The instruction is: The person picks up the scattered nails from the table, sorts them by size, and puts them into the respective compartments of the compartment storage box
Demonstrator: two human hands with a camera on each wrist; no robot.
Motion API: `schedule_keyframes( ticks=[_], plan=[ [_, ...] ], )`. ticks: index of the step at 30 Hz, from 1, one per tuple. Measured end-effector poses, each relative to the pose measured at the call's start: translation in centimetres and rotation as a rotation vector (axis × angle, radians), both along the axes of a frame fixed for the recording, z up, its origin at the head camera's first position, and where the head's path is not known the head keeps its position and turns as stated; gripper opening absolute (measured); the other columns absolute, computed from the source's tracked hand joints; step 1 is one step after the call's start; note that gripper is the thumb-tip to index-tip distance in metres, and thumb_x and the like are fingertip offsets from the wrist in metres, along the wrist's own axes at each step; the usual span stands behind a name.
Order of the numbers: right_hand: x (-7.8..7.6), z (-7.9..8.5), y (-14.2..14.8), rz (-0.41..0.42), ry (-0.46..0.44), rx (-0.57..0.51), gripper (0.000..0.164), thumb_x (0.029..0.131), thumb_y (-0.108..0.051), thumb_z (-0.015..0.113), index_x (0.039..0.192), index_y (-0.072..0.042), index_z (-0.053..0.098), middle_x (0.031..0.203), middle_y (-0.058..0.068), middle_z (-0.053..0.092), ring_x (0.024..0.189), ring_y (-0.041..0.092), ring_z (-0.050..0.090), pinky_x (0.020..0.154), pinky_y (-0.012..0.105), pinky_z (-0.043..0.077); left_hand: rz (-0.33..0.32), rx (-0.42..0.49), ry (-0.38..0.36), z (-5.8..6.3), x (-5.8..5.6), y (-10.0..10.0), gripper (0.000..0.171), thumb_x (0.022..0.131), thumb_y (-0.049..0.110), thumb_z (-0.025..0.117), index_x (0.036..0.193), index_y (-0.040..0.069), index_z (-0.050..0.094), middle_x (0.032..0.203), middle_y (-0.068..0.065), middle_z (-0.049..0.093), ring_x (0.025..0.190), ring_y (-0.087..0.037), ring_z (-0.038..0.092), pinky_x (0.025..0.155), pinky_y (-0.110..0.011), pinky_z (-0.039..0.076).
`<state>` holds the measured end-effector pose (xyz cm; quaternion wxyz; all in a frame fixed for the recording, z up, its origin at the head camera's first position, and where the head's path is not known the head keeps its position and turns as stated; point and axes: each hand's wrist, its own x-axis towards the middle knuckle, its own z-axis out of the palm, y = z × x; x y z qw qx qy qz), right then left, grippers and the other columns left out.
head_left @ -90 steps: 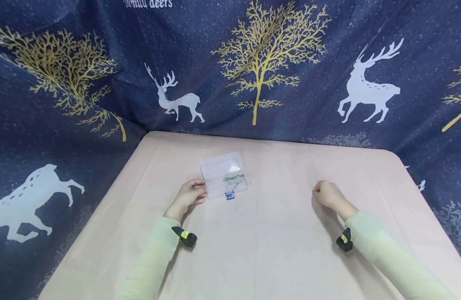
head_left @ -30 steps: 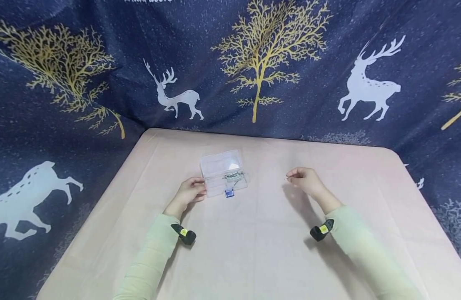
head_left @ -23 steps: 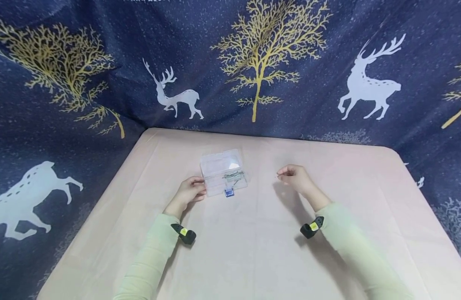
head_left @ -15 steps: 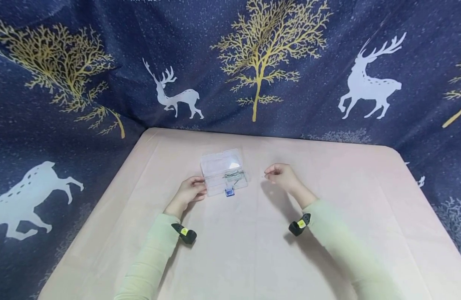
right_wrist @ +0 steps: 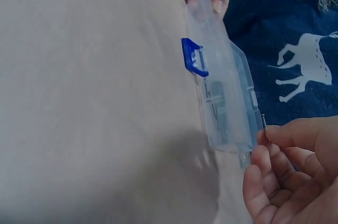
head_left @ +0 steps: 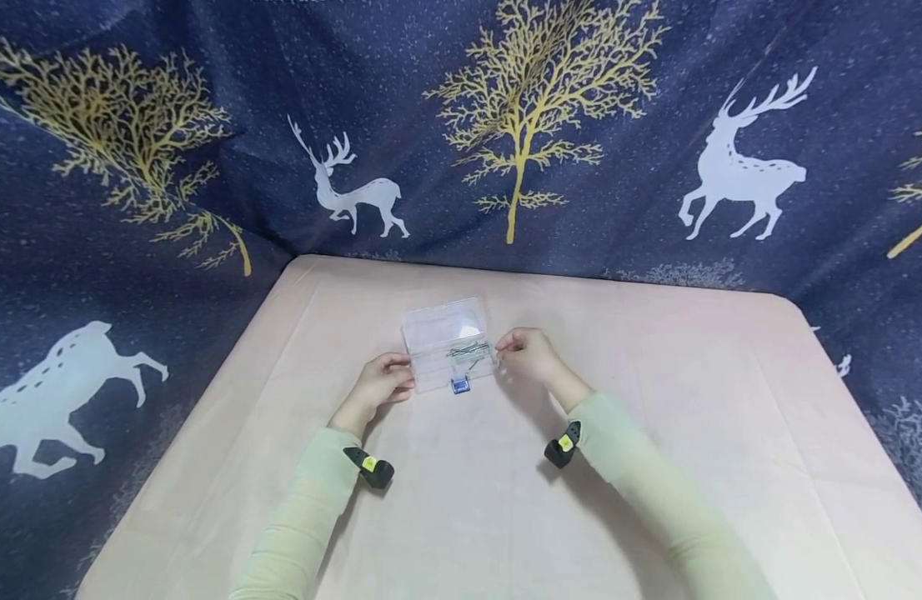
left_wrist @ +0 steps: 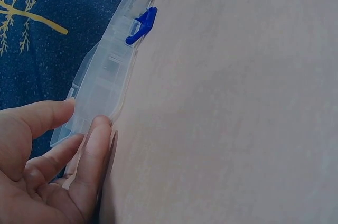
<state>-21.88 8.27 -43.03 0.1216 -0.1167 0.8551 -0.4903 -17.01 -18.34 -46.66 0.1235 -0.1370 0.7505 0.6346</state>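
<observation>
A clear plastic box (head_left: 429, 368) lies on the table with its lid (head_left: 437, 323) tipped back and a blue latch (head_left: 461, 384) at the front. Several thin metal nails (head_left: 470, 350) lie in its right part. My left hand (head_left: 378, 383) holds the box by its left end, the thumb over the edge and the fingers along the side in the left wrist view. At the box's right end, my right hand (head_left: 530, 357) pinches one slim nail (right_wrist: 264, 122) between thumb and fingers, its head pointing up in the right wrist view.
A pale pink cloth covers the table (head_left: 446, 500). Behind it and at the sides hangs a dark blue curtain (head_left: 431, 100) printed with white deer and golden trees. Each wrist wears a small black camera (head_left: 374, 473).
My right hand has come leftward across the table to the box's right end with the nail pinched in it. My left hand and the box have stayed in place.
</observation>
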Motion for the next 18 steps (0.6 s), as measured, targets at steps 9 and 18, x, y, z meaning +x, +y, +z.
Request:
schedule_keyframes(
  ticks=[9,18],
  plan=[
    [-0.4,-0.4,-1.1,-0.015,0.024,0.043,0.014,0.080,0.003,0.061,0.093,0.006,0.066,0.087,0.017,0.068,0.076,0.018,0.061,0.070,0.025,0.056,-0.004,-0.022,0.006,0.3,0.0,0.1,0.040,0.092,0.004,0.053,0.131,-0.004,0.047,0.118,-0.023,0.058,0.074,-0.007,0.062,0.069,-0.025,0.060],
    [-0.5,-0.6,-1.2,-0.019,-0.013,0.026,0.016,0.081,0.002,0.062,0.095,0.007,0.066,0.083,0.015,0.068,0.068,0.014,0.060,0.062,0.023,0.056,0.002,-0.016,0.013,0.2,0.2,0.1,0.040,0.092,0.004,0.055,0.130,-0.006,0.048,0.113,-0.021,0.060,0.072,-0.006,0.061,0.069,-0.024,0.060]
  ],
)
